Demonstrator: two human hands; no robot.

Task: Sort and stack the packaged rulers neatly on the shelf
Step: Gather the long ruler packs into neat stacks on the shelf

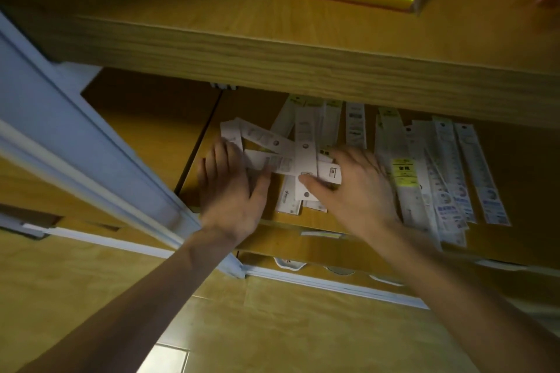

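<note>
Left hand (225, 188) and right hand (353, 188) nearest, both flat, fingers spread wide, pressing crossed white packaged rulers (304, 157) on wooden shelf (515, 160). Tip imo: rake crooked ones parallel to tidier right-side rulers (448, 179), square ends before stacking.

White packaged rulers (306, 157) crisscrossed on shelf (515, 166)

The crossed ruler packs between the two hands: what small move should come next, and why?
Probably draw both hands together to turn the crossed ruler packs parallel. The left hand and right hand lie flat on them, they criss-cross at angles, while the packs on the right already lie roughly lengthwise on the shelf.
</note>
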